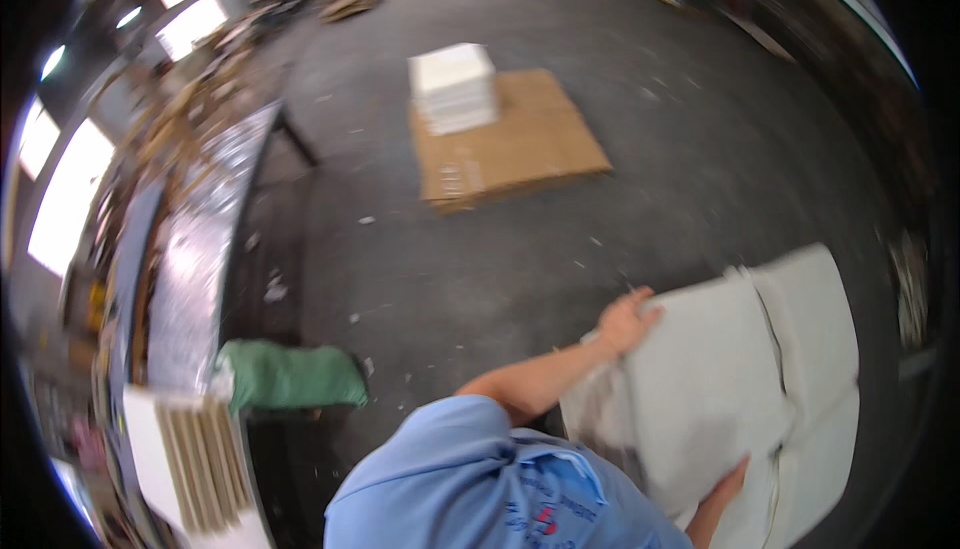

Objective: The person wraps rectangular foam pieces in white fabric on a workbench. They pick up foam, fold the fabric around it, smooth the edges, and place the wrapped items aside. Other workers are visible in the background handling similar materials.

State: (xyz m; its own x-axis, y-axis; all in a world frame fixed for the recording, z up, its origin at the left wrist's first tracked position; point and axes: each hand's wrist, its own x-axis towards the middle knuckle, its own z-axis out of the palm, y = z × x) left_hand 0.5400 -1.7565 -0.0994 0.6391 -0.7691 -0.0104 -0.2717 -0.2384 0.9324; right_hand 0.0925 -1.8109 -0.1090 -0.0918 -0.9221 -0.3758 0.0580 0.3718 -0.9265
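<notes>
At the right lies a group of white, foam-like sheets in stacks (705, 379), with dark seams between the stacks. My left hand (628, 321) grips the far left corner of the nearest stack, its fingers curled over the edge. Lower down, my right hand (728, 487) holds the near edge of that same stack, partly hidden by it. A blurred greyish-white patch (605, 414) shows along the stack's left side, close to my body.
On the dark floor ahead, a flat brown cardboard sheet (545, 139) bears a pile of white sheets (455, 89). To the left runs a long table with a shiny covering (190, 279). Beside it are a green sack (290, 377) and a row of cream panels (205, 464).
</notes>
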